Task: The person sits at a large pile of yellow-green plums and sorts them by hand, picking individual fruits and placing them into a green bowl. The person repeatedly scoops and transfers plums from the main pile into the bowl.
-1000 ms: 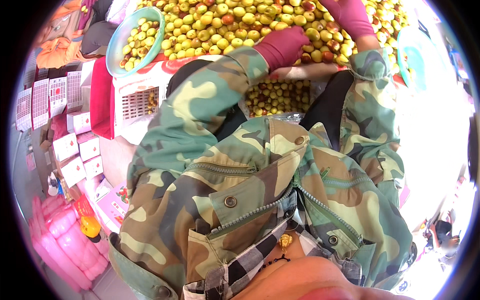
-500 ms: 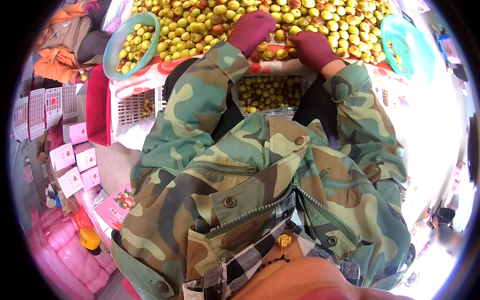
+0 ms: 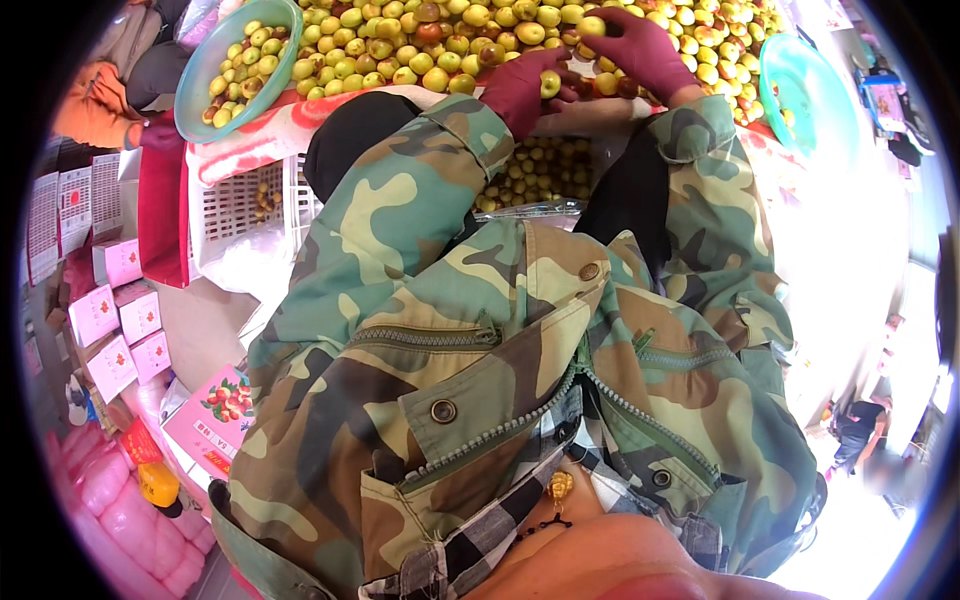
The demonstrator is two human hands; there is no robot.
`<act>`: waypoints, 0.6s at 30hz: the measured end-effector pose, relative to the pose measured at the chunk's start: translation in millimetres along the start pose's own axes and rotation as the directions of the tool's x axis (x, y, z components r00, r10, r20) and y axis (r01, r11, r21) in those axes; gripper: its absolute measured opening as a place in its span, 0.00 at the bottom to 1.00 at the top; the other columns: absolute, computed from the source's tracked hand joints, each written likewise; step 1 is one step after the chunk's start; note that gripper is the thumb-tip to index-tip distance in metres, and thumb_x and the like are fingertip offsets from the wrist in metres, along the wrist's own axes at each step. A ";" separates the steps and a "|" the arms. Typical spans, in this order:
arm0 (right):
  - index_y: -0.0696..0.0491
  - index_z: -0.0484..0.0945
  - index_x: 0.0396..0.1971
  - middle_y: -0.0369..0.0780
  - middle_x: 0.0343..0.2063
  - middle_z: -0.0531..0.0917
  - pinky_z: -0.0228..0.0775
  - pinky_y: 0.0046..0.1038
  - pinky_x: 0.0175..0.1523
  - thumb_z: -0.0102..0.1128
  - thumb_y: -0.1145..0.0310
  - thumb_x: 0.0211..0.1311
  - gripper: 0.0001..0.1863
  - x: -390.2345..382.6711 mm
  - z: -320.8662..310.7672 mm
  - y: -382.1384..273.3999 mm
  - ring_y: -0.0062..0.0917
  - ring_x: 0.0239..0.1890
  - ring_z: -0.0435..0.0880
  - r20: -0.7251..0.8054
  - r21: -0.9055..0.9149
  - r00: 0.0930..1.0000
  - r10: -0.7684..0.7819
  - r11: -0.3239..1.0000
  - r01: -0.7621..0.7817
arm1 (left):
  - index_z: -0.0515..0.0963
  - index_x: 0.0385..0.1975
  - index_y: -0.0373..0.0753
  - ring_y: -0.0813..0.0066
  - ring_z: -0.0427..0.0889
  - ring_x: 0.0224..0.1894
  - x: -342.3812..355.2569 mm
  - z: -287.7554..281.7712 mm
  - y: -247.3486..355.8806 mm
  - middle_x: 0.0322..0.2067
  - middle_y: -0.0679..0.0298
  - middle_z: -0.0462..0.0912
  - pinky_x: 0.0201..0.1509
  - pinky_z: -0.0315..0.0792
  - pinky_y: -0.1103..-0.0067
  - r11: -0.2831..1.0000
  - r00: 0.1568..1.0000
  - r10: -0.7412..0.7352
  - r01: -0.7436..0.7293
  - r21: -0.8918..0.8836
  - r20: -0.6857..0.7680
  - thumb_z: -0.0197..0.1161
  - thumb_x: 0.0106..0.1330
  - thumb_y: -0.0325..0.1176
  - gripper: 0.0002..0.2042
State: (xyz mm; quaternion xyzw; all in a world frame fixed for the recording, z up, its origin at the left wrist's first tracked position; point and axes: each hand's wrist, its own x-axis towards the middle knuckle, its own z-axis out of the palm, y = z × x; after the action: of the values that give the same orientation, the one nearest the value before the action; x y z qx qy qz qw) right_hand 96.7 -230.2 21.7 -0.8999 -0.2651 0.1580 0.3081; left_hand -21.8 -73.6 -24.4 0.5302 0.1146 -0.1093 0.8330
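A broad heap of yellow-green jujubes [image 3: 400,40], some blotched red-brown, covers the surface in front of me. I wear dark red gloves. My left hand [image 3: 520,92], at the near edge of the heap, has its fingers curled around one jujube [image 3: 550,84]. Just right of it, my right hand [image 3: 648,52] reaches over the heap and pinches another jujube [image 3: 592,26] between its fingertips. Below my hands, between my knees, more jujubes [image 3: 545,172] lie in a container lined with clear plastic, partly hidden by my left sleeve.
A teal bowl [image 3: 283,90] partly filled with jujubes stands at the left; another teal bowl [image 3: 835,110] with a few is at the right. A white plastic crate [image 3: 225,225] sits under the red-and-white cloth [image 3: 240,155]. Pink boxes [image 3: 112,365] stack at left, near a person's orange sleeve [image 3: 95,105].
My left hand has moved down and right and turned, showing a jujube. My right hand has risen and now pinches a jujube. The whole view has shifted slightly.
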 end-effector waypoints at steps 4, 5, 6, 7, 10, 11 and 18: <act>0.51 0.82 0.47 0.41 0.32 0.86 0.78 0.27 0.40 0.64 0.59 0.61 0.17 -11.5 1.0 -3.8 0.27 0.34 0.87 0.027 0.079 0.993 -0.114 0.991 0.112 | 0.68 0.56 0.40 0.73 0.78 0.32 16.6 -16.6 -5.0 0.42 0.55 0.81 0.27 0.72 0.84 0.898 0.994 -0.054 0.090 -0.430 0.096 0.45 0.74 0.48 0.21; 0.51 0.83 0.46 0.42 0.33 0.86 0.78 0.27 0.41 0.64 0.60 0.61 0.16 -9.8 -5.5 6.4 0.28 0.34 0.87 0.000 -0.115 0.991 -0.132 0.985 0.131 | 0.67 0.58 0.42 0.69 0.80 0.33 17.4 -17.1 -3.8 0.43 0.53 0.81 0.27 0.72 0.81 0.892 0.994 -0.012 0.059 -0.447 0.107 0.44 0.74 0.56 0.26; 0.52 0.85 0.40 0.46 0.32 0.85 0.78 0.32 0.41 0.64 0.63 0.59 0.12 -6.0 2.5 31.2 0.35 0.34 0.86 0.048 -0.374 0.946 -0.320 0.873 0.314 | 0.66 0.59 0.42 0.66 0.81 0.36 13.1 -15.6 -6.3 0.45 0.52 0.80 0.30 0.74 0.80 0.963 0.992 0.104 -0.084 -0.256 0.067 0.44 0.75 0.56 0.25; 0.51 0.85 0.38 0.46 0.32 0.84 0.78 0.34 0.41 0.64 0.63 0.58 0.11 -7.0 11.9 31.5 0.37 0.34 0.86 0.093 -0.487 0.949 -0.301 0.818 0.307 | 0.66 0.59 0.42 0.63 0.82 0.39 7.0 -15.1 -6.7 0.48 0.51 0.80 0.33 0.76 0.78 0.975 0.976 0.219 -0.218 -0.041 0.018 0.44 0.75 0.56 0.25; 0.50 0.85 0.36 0.45 0.35 0.84 0.80 0.36 0.44 0.64 0.68 0.54 0.09 -19.6 29.2 3.1 0.38 0.42 0.85 0.217 -0.765 0.968 -0.127 0.594 0.250 | 0.65 0.60 0.40 0.58 0.81 0.47 4.5 -7.9 -5.4 0.52 0.50 0.78 0.45 0.76 0.69 0.962 0.963 0.268 -0.267 -0.056 0.008 0.42 0.75 0.56 0.26; 0.49 0.85 0.38 0.45 0.36 0.84 0.79 0.36 0.45 0.65 0.67 0.54 0.11 -16.3 32.4 5.1 0.37 0.42 0.85 0.237 -0.751 0.964 -0.122 0.606 0.261 | 0.64 0.60 0.40 0.56 0.80 0.50 5.4 -5.7 -2.5 0.53 0.50 0.77 0.49 0.76 0.66 0.960 0.972 0.233 -0.231 -0.158 -0.003 0.41 0.75 0.55 0.27; 0.48 0.80 0.49 0.43 0.37 0.85 0.77 0.33 0.47 0.65 0.62 0.57 0.19 1.9 11.5 -7.3 0.34 0.41 0.85 -0.136 -0.217 0.974 -0.180 0.965 0.148 | 0.64 0.60 0.37 0.57 0.80 0.51 27.9 -21.8 -9.5 0.52 0.52 0.78 0.51 0.76 0.64 0.887 0.995 0.102 -0.085 -0.454 0.014 0.43 0.75 0.53 0.26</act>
State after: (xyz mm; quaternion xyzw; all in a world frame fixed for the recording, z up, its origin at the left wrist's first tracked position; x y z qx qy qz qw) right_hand 90.3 -218.8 17.5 -0.9114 -0.3291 0.0334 0.2449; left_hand 0.1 -59.4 -50.1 0.3244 0.0956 -0.0494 0.9398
